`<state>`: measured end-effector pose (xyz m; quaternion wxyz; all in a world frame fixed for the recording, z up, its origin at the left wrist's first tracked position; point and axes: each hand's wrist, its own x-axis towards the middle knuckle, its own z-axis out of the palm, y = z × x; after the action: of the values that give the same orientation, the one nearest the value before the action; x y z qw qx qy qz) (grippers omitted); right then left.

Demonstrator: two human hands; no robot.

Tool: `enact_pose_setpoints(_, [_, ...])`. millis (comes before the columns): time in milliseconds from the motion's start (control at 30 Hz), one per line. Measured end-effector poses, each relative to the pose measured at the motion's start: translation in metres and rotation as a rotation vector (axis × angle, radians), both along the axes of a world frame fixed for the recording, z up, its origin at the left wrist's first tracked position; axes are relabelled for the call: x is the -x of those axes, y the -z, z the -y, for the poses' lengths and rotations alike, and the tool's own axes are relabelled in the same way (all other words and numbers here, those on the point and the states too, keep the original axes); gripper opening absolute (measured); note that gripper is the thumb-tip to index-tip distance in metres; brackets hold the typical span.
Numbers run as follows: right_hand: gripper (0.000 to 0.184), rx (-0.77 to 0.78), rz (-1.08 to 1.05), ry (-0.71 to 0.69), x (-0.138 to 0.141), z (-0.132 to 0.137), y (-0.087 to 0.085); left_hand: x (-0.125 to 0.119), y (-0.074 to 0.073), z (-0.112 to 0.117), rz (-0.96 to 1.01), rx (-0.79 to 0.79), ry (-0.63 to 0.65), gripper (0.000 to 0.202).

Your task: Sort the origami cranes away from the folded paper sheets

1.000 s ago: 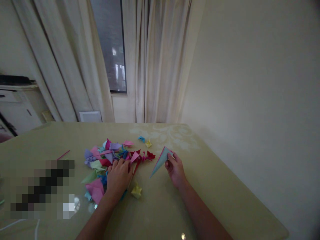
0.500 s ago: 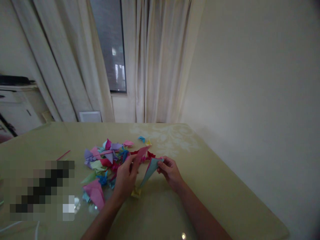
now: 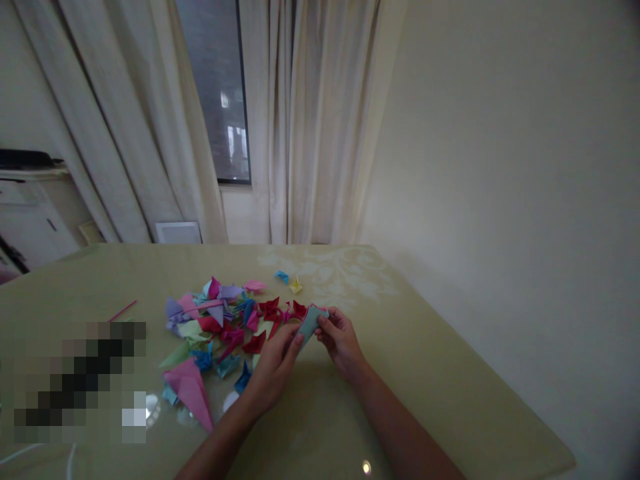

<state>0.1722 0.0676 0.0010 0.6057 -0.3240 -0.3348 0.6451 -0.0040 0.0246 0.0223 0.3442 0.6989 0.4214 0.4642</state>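
Observation:
A folded piece of light blue paper (image 3: 310, 324) with a thin pink edge at its top is held between my two hands above the table. My left hand (image 3: 275, 365) pinches its lower left end, thumb on top. At the upper right end, my right hand (image 3: 342, 339) grips it between thumb and fingers. Just left of the hands lies a heap of small folded paper shapes in several colours, among them a dark red one (image 3: 255, 343) and a purple one (image 3: 176, 313). A larger pink folded paper (image 3: 191, 392) lies in front of the heap. My left hand hides part of the heap.
The table (image 3: 430, 373) has a glossy pale green cover. A small blue paper (image 3: 282, 276) and a yellow paper (image 3: 296, 286) lie behind the heap. A thin pink strip (image 3: 123, 310) is at left, near a pixelated dark object. Curtains (image 3: 330, 133) hang beyond the table.
My left hand has moved right and closed on the light blue paper's lower end. The raised pink part it held no longer shows separately. My right hand has stayed nearly in place.

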Motion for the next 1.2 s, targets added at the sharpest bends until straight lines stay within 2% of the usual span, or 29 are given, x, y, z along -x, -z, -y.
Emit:
enact_pose_setpoints(167, [0.049, 0.021, -0.055, -0.014, -0.001, -0.001, 0.002, -0.003, 0.009, 0.000, 0.032, 0.083, 0.047, 0.048])
enact_pose_setpoints(367, [0.042, 0.001, -0.102, -0.032, 0.001, 0.003, 0.001, -0.002, 0.012, -0.001, -0.078, -0.051, 0.005, 0.048])
enact_pose_setpoints(533, [0.040, -0.030, -0.108, -0.016, 0.002, 0.001, 0.003, -0.002, 0.015, -0.005, -0.083, -0.125, 0.066, 0.049])
enact_pose_setpoints(633, [0.039, -0.050, -0.126, 0.001, 0.003, 0.000, 0.005, -0.003, 0.018, -0.006, -0.090, -0.132, 0.058, 0.048])
enact_pose_setpoints(767, [0.042, -0.029, -0.189, -0.018, 0.003, 0.003, 0.003, -0.003, 0.016, -0.002, -0.086, -0.126, 0.013, 0.044])
enact_pose_setpoints(867, [0.045, -0.063, -0.092, -0.090, 0.002, 0.006, -0.001, -0.004, 0.011, 0.002, -0.114, -0.110, 0.002, 0.045])
enact_pose_setpoints(933, [0.039, -0.103, 0.035, -0.083, -0.001, 0.004, -0.003, -0.003, 0.007, 0.003, -0.225, -0.063, -0.034, 0.047])
enact_pose_setpoints(1000, [0.037, -0.116, 0.086, 0.022, -0.007, -0.001, -0.003, 0.001, 0.006, 0.003, -0.468, -0.017, -0.148, 0.045])
enact_pose_setpoints(1100, [0.043, -0.077, 0.030, 0.213, -0.019, -0.012, -0.002, 0.012, 0.006, -0.001, -0.910, -0.018, -0.373, 0.034])
enact_pose_setpoints(1200, [0.046, -0.036, -0.028, 0.281, -0.027, -0.020, 0.002, 0.026, 0.007, -0.004, -1.130, -0.008, -0.487, 0.031])
